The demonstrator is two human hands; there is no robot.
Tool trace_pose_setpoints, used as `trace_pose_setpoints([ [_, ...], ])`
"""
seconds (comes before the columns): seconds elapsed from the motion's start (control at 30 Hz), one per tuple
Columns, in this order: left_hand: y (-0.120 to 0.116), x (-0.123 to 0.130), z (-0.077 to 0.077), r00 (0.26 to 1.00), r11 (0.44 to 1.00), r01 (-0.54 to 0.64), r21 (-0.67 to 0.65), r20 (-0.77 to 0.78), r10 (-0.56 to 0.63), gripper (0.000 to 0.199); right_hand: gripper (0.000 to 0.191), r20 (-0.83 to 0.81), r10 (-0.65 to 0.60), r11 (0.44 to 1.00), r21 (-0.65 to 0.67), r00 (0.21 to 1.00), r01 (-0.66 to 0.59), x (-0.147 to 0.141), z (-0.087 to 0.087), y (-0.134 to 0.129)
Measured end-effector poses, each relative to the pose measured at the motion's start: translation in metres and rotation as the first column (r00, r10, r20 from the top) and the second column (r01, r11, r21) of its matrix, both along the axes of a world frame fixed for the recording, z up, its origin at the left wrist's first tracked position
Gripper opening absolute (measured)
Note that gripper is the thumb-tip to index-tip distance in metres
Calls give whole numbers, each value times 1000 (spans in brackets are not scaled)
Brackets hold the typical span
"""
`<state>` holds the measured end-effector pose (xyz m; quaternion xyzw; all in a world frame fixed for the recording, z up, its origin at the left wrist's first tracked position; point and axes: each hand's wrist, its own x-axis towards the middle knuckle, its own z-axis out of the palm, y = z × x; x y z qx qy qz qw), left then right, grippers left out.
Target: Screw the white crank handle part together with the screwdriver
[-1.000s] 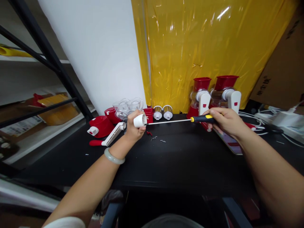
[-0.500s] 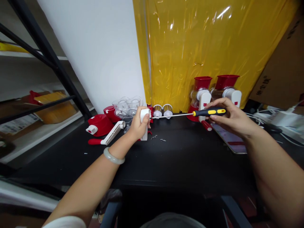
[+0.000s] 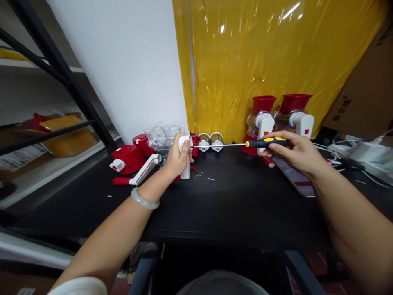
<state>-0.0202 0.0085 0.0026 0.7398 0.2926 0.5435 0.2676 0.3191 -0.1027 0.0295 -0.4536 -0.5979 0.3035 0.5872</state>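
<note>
My left hand [image 3: 177,159] is wrapped round a white plastic part [image 3: 186,169], held upright above the black table. In my right hand [image 3: 294,152] is a screwdriver [image 3: 266,142] with a black and yellow handle. Its long shaft points left, and the tip meets the white part near my left fingers; the exact contact is too small to make out. Several small screws [image 3: 211,179] lie on the table just right of the white part. A white crank with a red handle [image 3: 122,180] rests left of my left hand.
Red bases [image 3: 127,159] and clear plastic cups [image 3: 162,132] stand at the back left. Two metal drums [image 3: 216,141] are behind the shaft. Two red and white graters [image 3: 263,107] stand back right, near a tablet [image 3: 302,180] and white cables [image 3: 334,150].
The white part has turned slightly in my left hand, and its upper end now faces the screwdriver more squarely. The screwdriver has shifted slightly left and up with my right hand.
</note>
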Motion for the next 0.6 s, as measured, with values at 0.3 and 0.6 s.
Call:
trace_pose_setpoints([
  [0.3,11,-10,-7,996,955,28,294,-90,-2,44,43,44,15,998,-54,999,-13,-6,6,-5],
  [0.6,17,-15,-7,996,754,-49,655,-27,89,56,44,78,58,996,-72,995,-52,0,2,-1],
])
